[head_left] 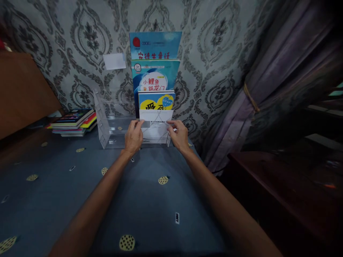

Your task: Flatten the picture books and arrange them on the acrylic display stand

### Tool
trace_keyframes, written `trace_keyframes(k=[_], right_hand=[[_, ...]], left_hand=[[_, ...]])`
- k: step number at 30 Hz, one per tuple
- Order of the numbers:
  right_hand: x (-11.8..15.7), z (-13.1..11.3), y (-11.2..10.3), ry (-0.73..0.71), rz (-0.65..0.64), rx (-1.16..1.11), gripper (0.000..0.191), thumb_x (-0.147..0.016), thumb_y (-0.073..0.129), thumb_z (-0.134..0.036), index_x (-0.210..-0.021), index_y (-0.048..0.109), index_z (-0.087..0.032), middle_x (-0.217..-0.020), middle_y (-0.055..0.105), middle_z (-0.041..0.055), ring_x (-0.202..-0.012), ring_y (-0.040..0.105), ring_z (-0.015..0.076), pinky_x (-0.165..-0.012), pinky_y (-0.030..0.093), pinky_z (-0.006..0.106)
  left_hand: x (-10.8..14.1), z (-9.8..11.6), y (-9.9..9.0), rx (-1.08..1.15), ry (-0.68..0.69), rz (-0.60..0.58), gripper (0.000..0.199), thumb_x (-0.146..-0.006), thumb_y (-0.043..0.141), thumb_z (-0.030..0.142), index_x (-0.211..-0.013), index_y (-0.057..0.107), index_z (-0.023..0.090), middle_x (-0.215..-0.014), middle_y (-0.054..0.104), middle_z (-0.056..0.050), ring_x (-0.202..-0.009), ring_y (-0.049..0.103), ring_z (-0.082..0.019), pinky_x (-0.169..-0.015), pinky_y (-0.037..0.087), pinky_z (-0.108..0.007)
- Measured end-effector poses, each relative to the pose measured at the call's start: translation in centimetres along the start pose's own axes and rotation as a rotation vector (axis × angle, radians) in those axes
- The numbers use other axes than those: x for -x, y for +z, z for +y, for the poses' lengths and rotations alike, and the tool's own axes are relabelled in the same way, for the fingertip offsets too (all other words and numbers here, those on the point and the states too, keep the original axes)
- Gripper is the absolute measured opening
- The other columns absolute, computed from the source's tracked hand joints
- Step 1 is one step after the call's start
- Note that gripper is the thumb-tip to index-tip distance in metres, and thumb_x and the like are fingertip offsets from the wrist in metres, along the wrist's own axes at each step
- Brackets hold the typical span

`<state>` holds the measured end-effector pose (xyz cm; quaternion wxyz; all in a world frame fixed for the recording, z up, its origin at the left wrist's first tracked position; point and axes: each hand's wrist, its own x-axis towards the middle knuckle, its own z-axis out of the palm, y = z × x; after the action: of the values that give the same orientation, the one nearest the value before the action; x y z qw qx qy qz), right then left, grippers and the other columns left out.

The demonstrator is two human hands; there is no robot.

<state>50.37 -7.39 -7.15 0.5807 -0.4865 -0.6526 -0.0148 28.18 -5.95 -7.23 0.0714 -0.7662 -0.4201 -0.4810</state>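
Note:
A clear tiered rack [103, 123] stands on the table against the wall, with books upright in its right half. At the front of them is a white booklet [157, 132], with my left hand [134, 136] at its left edge and my right hand [179, 135] at its right edge, fingers pinched on both sides. Behind it rise a yellow and blue book [157, 101], a teal book [155, 75] and a taller blue book [155, 44]. The rack's left half holds no books.
Several stacked books [73, 122] lie left of the rack, near a brown panel [24, 92]. A patterned cloth [144, 207] covers the table. At the right are a purple curtain [241, 117] and a dark red surface [268, 178].

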Motion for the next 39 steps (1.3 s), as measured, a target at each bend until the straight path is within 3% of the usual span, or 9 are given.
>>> trace_keyframes(k=[7,13,19,25,32,39], right_hand=[[0.2,-0.8,-0.2,0.013,0.011,0.055,0.027,-0.083,0.052,-0.016,-0.1,0.072,-0.017,-0.101,0.062,0.0091,-0.079,0.063,0.0198,-0.067,0.055,0.033],[-0.2,-1.8,-0.5,-0.002,0.105,0.076,0.018,-0.086,0.054,-0.024,-0.092,0.07,-0.017,-0.095,0.058,0.007,-0.072,0.059,0.0175,-0.063,0.053,0.032],[-0.7,-3.0,-1.4,-0.054,0.193,0.059,0.022,-0.091,0.054,-0.028,-0.07,0.054,-0.022,-0.085,0.053,0.004,-0.073,0.056,0.0181,-0.066,0.051,0.033],[-1.1,-4.0,-2.1,-0.124,0.254,0.044,0.032,-0.095,0.052,-0.03,-0.064,0.043,-0.024,-0.077,0.049,0.0016,-0.073,0.053,0.0175,-0.067,0.048,0.032],[-1.7,-5.3,-3.1,-0.179,0.33,0.07,0.036,-0.097,0.049,-0.032,-0.062,0.044,-0.023,-0.077,0.053,0.0018,-0.073,0.054,0.0168,-0.069,0.049,0.033],[-2.1,-6.4,-4.0,-0.196,0.334,0.05,0.036,-0.099,0.048,-0.032,-0.063,0.048,-0.023,-0.08,0.054,0.0018,-0.077,0.056,0.0164,-0.071,0.051,0.033]], left_hand=[[-0.1,-0.2,-0.1,0.002,0.03,0.043,0.045,-0.089,0.043,0.005,-0.125,0.066,0.02,-0.114,0.06,-0.01,-0.108,0.061,-0.021,-0.089,0.053,-0.032],[-0.3,0.1,-0.7,0.019,0.058,0.092,0.041,-0.087,0.045,0.002,-0.115,0.069,0.021,-0.111,0.057,-0.009,-0.106,0.059,-0.021,-0.089,0.052,-0.033],[-0.6,0.9,-1.5,0.065,0.058,0.15,0.037,-0.08,0.046,-0.001,-0.1,0.069,0.022,-0.115,0.056,-0.008,-0.113,0.056,-0.023,-0.096,0.05,-0.039],[-0.9,1.8,-2.1,0.163,0.091,0.181,0.033,-0.08,0.044,-0.001,-0.089,0.066,0.021,-0.111,0.058,-0.008,-0.11,0.058,-0.022,-0.094,0.05,-0.039],[-1.3,2.6,-2.8,0.19,0.191,0.266,0.028,-0.082,0.044,0.001,-0.08,0.063,0.021,-0.102,0.061,-0.006,-0.098,0.06,-0.02,-0.084,0.051,-0.036],[-2.2,4.9,-4.9,0.172,0.308,0.324,0.028,-0.09,0.044,0.004,-0.074,0.061,0.021,-0.096,0.066,-0.005,-0.091,0.059,-0.018,-0.081,0.049,-0.036]])
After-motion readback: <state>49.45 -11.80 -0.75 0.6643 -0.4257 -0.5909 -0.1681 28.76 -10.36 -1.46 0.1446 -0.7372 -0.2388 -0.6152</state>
